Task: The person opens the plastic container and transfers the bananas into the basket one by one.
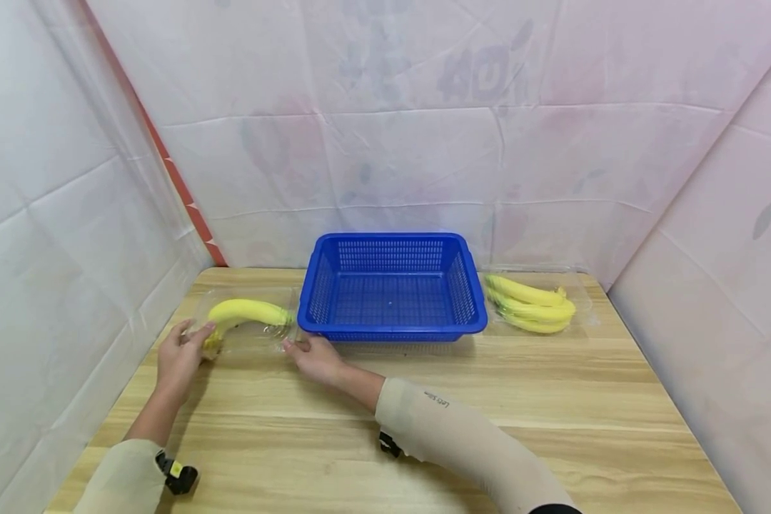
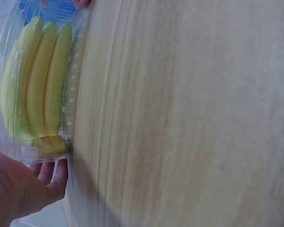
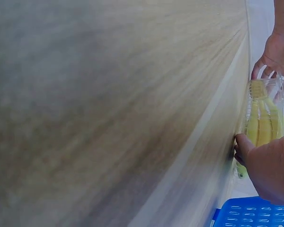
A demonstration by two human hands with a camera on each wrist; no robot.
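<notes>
On the left of the table lies a clear plastic box [image 1: 247, 344] with a bunch of yellow bananas [image 1: 247, 310] inside, their tips greenish. My left hand [image 1: 178, 360] grips the box's left end, beside the brown stem end [image 2: 51, 145] seen in the left wrist view. With thumb and fingers, my right hand [image 1: 319, 360] pinches the front right corner of the same box, close to a blue plastic basket [image 1: 392, 330]. In the right wrist view both hands flank the box, and the right hand partly hides the bananas [image 3: 265, 123].
The blue basket stands at the back middle with nothing inside. To its right, a second clear box [image 1: 581, 303] holds more bananas [image 1: 533, 310]. Pale printed cloth [image 1: 392, 157] hangs behind the wooden table [image 1: 552, 400] and along both sides.
</notes>
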